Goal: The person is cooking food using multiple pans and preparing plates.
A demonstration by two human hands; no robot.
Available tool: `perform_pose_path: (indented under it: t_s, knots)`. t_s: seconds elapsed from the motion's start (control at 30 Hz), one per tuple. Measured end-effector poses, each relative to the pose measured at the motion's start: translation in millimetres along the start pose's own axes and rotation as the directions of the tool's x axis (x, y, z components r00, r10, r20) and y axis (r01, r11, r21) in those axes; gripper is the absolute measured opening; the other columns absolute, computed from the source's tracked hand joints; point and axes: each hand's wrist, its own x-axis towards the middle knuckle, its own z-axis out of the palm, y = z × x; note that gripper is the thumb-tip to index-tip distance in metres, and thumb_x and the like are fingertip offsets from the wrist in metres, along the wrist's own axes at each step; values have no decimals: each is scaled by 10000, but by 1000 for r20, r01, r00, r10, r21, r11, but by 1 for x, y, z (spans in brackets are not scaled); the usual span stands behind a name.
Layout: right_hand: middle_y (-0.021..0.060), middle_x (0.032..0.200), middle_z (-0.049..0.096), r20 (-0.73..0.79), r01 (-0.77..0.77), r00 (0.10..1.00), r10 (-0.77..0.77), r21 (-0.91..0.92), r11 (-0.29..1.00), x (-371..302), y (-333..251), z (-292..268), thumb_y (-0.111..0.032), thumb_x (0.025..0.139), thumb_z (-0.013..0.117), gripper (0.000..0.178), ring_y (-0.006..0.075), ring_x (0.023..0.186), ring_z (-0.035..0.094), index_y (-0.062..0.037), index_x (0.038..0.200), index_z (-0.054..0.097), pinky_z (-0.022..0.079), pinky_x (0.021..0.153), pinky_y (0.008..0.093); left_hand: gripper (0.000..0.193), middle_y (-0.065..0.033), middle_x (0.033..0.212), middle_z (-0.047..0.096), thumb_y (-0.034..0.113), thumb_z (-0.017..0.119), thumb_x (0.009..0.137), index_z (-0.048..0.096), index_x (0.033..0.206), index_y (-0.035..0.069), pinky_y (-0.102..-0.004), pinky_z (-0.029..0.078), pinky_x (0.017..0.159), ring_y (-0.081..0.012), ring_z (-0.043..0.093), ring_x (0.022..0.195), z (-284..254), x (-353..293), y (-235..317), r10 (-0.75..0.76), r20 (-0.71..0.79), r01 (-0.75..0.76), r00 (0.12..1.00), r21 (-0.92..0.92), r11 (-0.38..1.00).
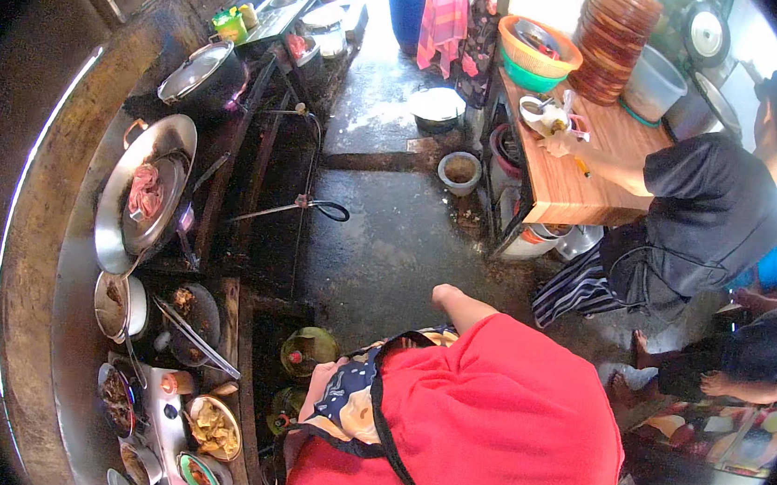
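Hands hiding beneath red shirt (502, 422); cannot tell whether apart or together. Bare elbow (447, 297) poking out far side. Food bowls (214, 427) and tongs (197, 336) sitting near left, likely for easy reach beside wok (145, 191) holding meat.

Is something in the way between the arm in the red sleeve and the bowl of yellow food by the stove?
Yes. The green gas cylinder and the patterned apron lie between the bare arm and that bowl. No hand shows clearly.
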Motion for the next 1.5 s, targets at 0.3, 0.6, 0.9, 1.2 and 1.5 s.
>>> perform_pose_path:
  t_s: [0.3, 0.6, 0.9, 1.2, 1.5]
  knots:
    - [101, 855, 650, -13, 42, 999, -42, -54, 998, -8, 14, -1, -156, 647, 616, 219, 239, 821, 627, -94, 851, 671, 494, 698, 372, 339, 24, 599, 558, 285, 572, 843, 600, 660, 2, -186, 356, 447, -36, 464, 496, -7, 31, -17, -28, 47, 31, 998, -61, 998]
    - [107, 991, 620, 79, -83, 994, 79, 50, 995, -8, 20, -7, -201, 677, 606, 274, 252, 923, 598, -103, 928, 654, 475, 781, 363, 311, 32, 606, 562, 275, 583, 839, 606, 673, 12, -185, 351, 445, -25, 473, 508, -2, 35, -1, -73, 125, 85, 989, -89, 992]
    - [108, 1058, 593, -16, -140, 989, 146, 198, 970, -22, 41, 2, -173, 683, 613, 304, 265, 986, 571, -117, 981, 637, 465, 813, 366, 312, 23, 639, 583, 284, 579, 839, 631, 749, -10, -183, 369, 462, -34, 493, 522, -1, 56, 13, -143, 180, 147, 973, -11, 989]
    - [106, 1052, 596, 107, -192, 978, 179, 129, 973, -28, 32, -2, -182, 685, 628, 296, 262, 997, 565, -116, 974, 643, 462, 820, 368, 337, 25, 636, 576, 305, 598, 824, 625, 717, -13, -175, 357, 459, -27, 478, 517, -34, 108, -44, -22, 246, 4, 969, 73, 997]
    - [92, 1077, 588, 80, -192, 980, 180, 183, 964, -42, 25, 0, -211, 685, 643, 312, 262, 991, 568, -121, 983, 642, 470, 806, 385, 365, 42, 594, 545, 324, 600, 821, 600, 650, 1, -178, 336, 448, -21, 453, 506, -37, 97, -17, -115, 250, 80, 961, 145, 986]
